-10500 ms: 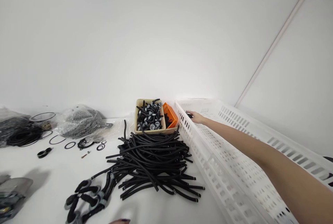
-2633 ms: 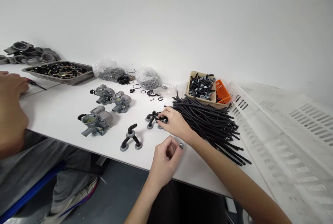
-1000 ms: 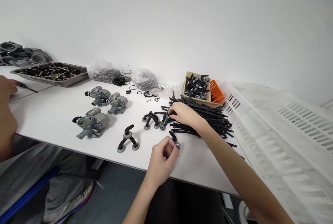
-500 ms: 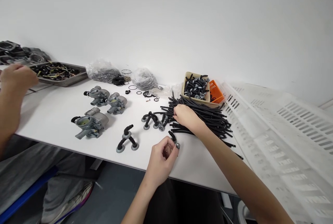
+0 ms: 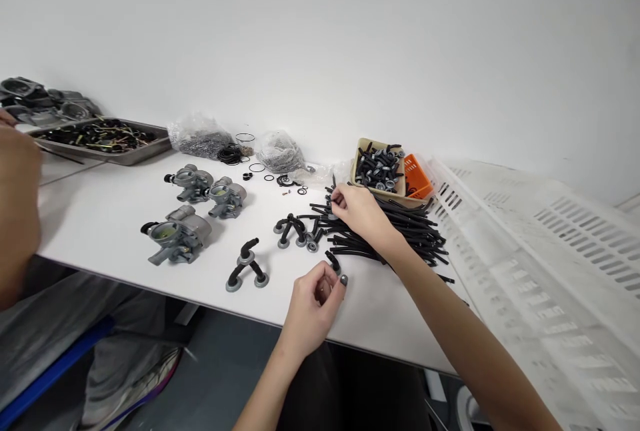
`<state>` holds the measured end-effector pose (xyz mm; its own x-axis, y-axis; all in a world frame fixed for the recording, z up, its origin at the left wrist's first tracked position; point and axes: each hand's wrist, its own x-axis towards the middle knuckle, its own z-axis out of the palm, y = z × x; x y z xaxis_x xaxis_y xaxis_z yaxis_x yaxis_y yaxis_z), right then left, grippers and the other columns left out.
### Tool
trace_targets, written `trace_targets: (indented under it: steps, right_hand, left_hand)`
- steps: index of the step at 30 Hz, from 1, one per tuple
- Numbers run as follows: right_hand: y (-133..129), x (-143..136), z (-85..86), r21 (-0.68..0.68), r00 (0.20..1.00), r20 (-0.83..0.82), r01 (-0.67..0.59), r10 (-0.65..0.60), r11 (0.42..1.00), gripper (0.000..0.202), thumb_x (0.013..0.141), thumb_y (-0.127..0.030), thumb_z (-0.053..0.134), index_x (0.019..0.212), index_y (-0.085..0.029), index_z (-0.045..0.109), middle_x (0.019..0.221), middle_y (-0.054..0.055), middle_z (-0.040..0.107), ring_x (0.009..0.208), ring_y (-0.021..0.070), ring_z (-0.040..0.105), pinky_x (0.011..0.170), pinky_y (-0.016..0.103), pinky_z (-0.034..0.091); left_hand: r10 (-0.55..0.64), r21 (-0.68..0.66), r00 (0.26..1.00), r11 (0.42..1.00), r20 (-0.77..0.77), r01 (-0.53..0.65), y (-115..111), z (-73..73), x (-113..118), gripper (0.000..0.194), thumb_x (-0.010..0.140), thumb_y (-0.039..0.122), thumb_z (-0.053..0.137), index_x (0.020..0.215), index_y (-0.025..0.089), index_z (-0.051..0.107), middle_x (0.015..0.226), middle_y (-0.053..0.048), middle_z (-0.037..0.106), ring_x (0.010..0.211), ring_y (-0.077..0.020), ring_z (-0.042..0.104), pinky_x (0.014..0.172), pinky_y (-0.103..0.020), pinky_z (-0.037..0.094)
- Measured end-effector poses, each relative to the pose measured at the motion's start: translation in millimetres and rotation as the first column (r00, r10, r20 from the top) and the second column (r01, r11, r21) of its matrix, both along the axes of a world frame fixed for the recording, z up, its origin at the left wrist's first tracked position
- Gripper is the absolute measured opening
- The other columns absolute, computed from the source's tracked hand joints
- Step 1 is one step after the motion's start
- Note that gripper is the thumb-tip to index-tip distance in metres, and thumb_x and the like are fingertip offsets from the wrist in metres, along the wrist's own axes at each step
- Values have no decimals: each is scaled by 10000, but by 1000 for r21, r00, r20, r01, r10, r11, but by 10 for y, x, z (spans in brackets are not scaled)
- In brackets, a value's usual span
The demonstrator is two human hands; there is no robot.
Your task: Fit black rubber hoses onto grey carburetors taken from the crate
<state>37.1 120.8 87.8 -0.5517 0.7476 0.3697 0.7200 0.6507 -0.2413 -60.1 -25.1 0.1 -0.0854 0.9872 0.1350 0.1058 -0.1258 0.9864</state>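
My left hand [image 5: 316,304] is curled near the table's front edge, fingers pressed together; what it holds, if anything, is hidden. Just beyond its fingertips a black elbow piece [image 5: 332,260] stands on the table. My right hand [image 5: 361,212] pinches at the left part of the pile of black tubes [image 5: 417,234]; what lies between its fingertips is too small to make out. Left of the pile are several black pieces with grey discs [image 5: 291,231]. More of these stand together [image 5: 246,264] left of my left hand.
Three carburetors [image 5: 180,236] stand on the left. Behind are plastic bags of parts [image 5: 200,137], rubber rings, a metal tray [image 5: 150,149], a cream bin [image 5: 356,164] and an orange basket [image 5: 419,179]. White crates [image 5: 540,271] flank the right. Another person's arm [image 5: 17,211] is at far left.
My right hand has shifted slightly back and left over the tubes. My left hand is nearly still. The other person's hand has moved left, uncovering more of the metal tray.
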Motion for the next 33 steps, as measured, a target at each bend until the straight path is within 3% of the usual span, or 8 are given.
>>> trace_targets:
  steps: [2,5,11,20,24,27,29,33]
  right_hand:
    - [2,-68,3,41,984,-150,-90,95,995,107,882,-127,567,949,-162,642,890,61,715,796,180,667,745,269,482]
    - [-46,-226,-20,108,946,-248,-185,207,977,95,904,-157,570,963,-171,644,925,58,723,830,183,667,776,279,481]
    - [-163,-475,-114,155,944,-163,-263,287,952,89,909,-140,570,951,-169,643,945,77,718,889,200,660,807,302,484]
    - [-191,-481,-177,211,945,-99,-286,312,935,74,912,-134,568,927,-171,630,898,73,713,873,201,652,776,297,490]
    - [-171,-463,-187,208,941,-125,-284,314,936,78,911,-137,564,928,-167,634,905,75,716,875,204,657,790,302,496]
    - [-142,-429,-170,198,937,-183,-263,299,944,89,907,-135,565,949,-165,637,932,78,717,868,198,663,803,302,501]
    - [-116,-398,-150,193,932,-215,-253,292,948,96,901,-131,567,957,-161,639,930,77,715,832,192,665,788,300,506]
    - [-64,-351,-127,188,928,-240,-244,286,951,99,898,-133,562,945,-169,642,909,69,710,791,188,665,766,302,504]
  left_hand:
    - [3,-2,1000,1000,0,-3,-4,-6,1,218,875,324,534,704,207,465,544,72,382,523,-105,303,521,-256,249]
    - [0,-7,1000,1000,6,0,-8,-12,1,208,871,315,533,706,207,467,555,67,404,526,-105,309,528,-259,253]
    - [-6,2,1000,1000,10,6,-6,-12,4,181,869,289,523,717,207,469,573,57,447,531,-106,324,538,-265,259]
    - [-1,2,1000,1000,1,1,-5,0,10,172,859,253,523,703,210,466,558,63,433,519,-104,327,528,-260,264]
    - [119,14,989,993,-93,-118,9,6,46,177,873,268,502,706,218,468,568,54,440,525,-119,395,528,-256,317]
    - [304,102,914,953,-268,-287,47,1,47,91,885,250,475,890,209,557,809,-24,617,744,-175,574,687,-297,444]
    - [391,177,840,920,-378,-349,90,-7,14,202,893,226,451,1055,196,567,1022,-80,648,972,-227,595,838,-361,464]
    - [405,201,744,913,-531,-354,192,-18,-87,293,919,197,394,1154,163,566,1154,-114,640,1107,-272,562,940,-428,453]
